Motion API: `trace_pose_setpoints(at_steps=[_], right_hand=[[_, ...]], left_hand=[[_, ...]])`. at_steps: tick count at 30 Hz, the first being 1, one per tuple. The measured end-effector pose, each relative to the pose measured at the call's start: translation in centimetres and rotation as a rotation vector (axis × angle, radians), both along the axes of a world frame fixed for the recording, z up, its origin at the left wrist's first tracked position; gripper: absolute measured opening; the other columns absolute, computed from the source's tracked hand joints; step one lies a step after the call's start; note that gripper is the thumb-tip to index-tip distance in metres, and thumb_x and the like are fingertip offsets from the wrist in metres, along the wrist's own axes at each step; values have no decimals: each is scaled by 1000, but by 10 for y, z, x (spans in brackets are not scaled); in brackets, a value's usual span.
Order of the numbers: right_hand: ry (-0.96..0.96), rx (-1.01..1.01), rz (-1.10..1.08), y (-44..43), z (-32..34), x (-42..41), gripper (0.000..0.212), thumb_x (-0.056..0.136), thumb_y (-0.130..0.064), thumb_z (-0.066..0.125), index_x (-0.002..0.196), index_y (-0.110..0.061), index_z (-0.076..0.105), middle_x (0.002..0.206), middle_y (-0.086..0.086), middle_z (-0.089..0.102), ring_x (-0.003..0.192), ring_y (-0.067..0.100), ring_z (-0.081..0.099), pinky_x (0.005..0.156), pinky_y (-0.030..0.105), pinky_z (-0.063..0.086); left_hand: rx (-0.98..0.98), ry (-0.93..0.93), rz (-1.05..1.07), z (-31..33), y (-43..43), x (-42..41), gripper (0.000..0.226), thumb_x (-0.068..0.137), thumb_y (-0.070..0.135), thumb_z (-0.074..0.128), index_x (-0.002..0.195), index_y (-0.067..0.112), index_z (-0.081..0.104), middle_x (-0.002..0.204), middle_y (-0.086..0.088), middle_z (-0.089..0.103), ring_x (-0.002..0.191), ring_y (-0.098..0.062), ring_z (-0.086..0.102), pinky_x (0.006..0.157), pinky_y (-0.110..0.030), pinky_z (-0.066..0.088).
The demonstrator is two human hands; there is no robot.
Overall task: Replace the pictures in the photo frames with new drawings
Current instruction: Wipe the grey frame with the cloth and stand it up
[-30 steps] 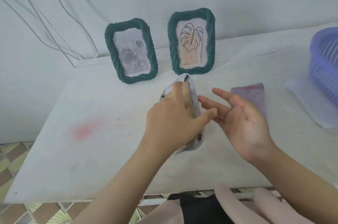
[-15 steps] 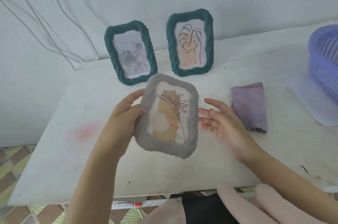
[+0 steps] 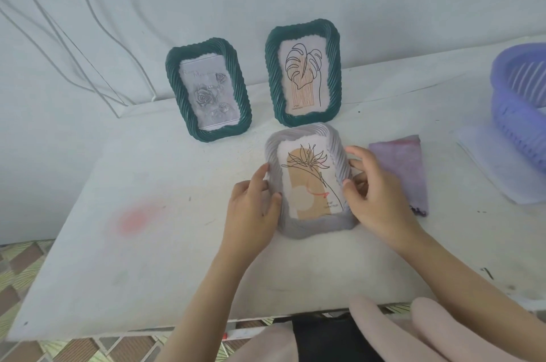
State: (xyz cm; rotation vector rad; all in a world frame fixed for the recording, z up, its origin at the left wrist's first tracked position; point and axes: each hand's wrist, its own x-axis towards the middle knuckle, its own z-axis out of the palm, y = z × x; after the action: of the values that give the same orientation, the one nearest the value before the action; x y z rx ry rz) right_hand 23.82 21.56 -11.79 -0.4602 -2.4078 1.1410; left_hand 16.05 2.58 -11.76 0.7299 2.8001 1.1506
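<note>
A: First entry, the thing being worked on?
B: Grey frame (image 3: 313,226), rope-patterned rim, face turned up toward the camera, over the middle of the worktop (image 3: 147,258). I cannot tell whether its lower edge touches the surface. Contents: flower drawing (image 3: 310,181), black line over a tan shape.

A: Hands on it?
B: Two. Left hand (image 3: 251,208) at the grey frame's left edge, grip curled round the rim, thumb on the front. Right hand (image 3: 375,193) at its right edge, grip pinching the rim, thumb tip on the front and fingers behind.

A: Behind the grey frame?
B: Two dark green frames, standing upright at the wall. Leaf frame (image 3: 334,72) is directly behind, just beside the grey frame's top edge. Rose frame (image 3: 174,87) is behind and to the left, apart from it.

A: To its right?
B: Purple cloth (image 3: 404,166) — folded, lying flat, just beside the right hand. Further right, white sheets (image 3: 496,175) with a purple basket (image 3: 514,113) on them, cut off by the picture's edge.

A: To its left?
B: Pink stain (image 3: 133,218) on the worktop, well apart. Cables (image 3: 74,37) on the wall — far left and behind.
</note>
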Motion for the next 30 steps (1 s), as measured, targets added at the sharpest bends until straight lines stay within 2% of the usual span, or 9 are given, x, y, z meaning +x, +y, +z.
trace_pose_setpoints(at_steps=[3,6,10,13,16,18,23,25,30], right_hand=[[-40,157,-25,3,-3,1,42,83,-10,59,125,-12,51,90,10,65,78,23,60,74,34,49],[20,385,-114,9,2,4,31,83,-17,54,111,-8,61,85,11,65,82,34,59,74,35,46],[-212,571,-353,22,-1,5,40,81,-30,55,118,-16,59,127,25,51,114,45,47,90,51,38],[-379,421,-405,29,-8,9,47,84,-28,61,129,-18,52,143,32,29,120,50,38,96,51,33],[-227,352,-305,40,-8,10,32,81,-9,60,114,-8,62,127,23,51,95,45,52,77,38,42],[-131,311,-236,41,0,8,24,79,1,56,101,-1,66,108,14,59,87,38,55,69,26,37],[72,-68,-198,16,38,3,31,81,-3,61,106,-19,69,110,-19,61,98,-3,54,80,-5,30],[111,-331,-63,4,51,3,32,82,-5,62,103,-29,68,102,-24,62,90,-8,58,79,1,39],[9,-958,245,-11,53,-1,27,88,-8,56,109,-18,68,96,5,71,77,12,64,63,21,53]], left_hand=[[-22,73,-10,-2,2,-1,49,92,20,51,139,19,39,113,-3,60,118,-20,41,87,-15,26],[-24,77,-7,-4,2,0,45,92,21,50,136,15,44,121,-6,59,122,-21,40,94,-20,29],[-103,100,-43,-10,0,-6,41,91,26,49,131,14,52,140,-15,46,135,-27,31,108,-26,22],[-80,71,-69,-10,-2,-7,41,91,23,55,131,16,51,143,-10,43,137,-23,30,110,-25,20],[-64,34,-104,-9,-7,-9,48,87,36,51,133,20,50,144,-5,42,138,-18,28,111,-22,18],[-62,13,-131,-10,-10,-11,53,83,41,47,133,23,49,145,-3,42,138,-16,27,111,-20,16],[-72,15,-192,-10,-17,-14,69,77,60,42,138,27,43,148,5,34,139,-11,23,112,-20,14],[-83,28,-243,-11,-19,-15,76,74,64,45,140,27,38,150,8,28,140,-8,19,116,-26,14],[-116,34,-313,-10,-21,-16,96,64,75,52,144,29,26,149,17,18,138,1,13,116,-27,8]])
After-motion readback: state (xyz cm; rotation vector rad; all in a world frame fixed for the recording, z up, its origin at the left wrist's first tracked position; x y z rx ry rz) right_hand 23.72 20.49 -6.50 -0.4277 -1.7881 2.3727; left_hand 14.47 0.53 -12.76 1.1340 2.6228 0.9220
